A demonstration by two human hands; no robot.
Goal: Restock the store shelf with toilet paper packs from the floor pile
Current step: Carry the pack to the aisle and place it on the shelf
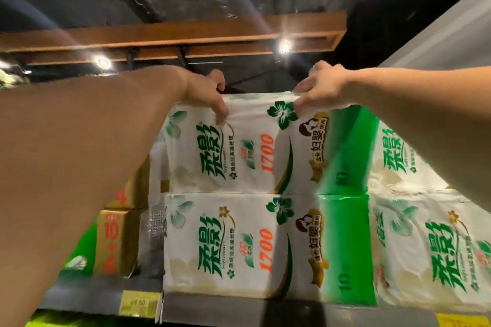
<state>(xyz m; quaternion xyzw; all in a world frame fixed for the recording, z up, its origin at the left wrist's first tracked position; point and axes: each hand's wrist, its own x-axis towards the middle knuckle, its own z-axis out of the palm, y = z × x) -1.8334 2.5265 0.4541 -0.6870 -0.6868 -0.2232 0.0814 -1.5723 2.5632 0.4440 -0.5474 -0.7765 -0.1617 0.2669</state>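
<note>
Both arms are stretched up to the top of the stack, and the reason looks plain enough: the upper toilet paper pack (239,146) sits high, on top of the lower pack (239,244), so the only edge within reach is its upper front rim. The left hand (206,95) curls its fingers over that rim near the pack's left corner, thumb side down on the printed face, pinching the wrapper; the right hand (317,90) does the same toward the right, its fingers bunching the plastic just above the green flower print. Between the two grips the wrapper is pulled taut, which I take as steadying or seating the pack squarely rather than lifting it (hard to say which from here). The pack lies on its side: the printed characters run top to bottom, turned a quarter turn, and its long axis seems to run left to right, level with the shelf edge (239,308) far below both grips. Just right of the right-hand grip stands a neighbouring pack (398,159), touching it; below and left of the left-hand grip sit cardboard boxes (117,241).
</note>
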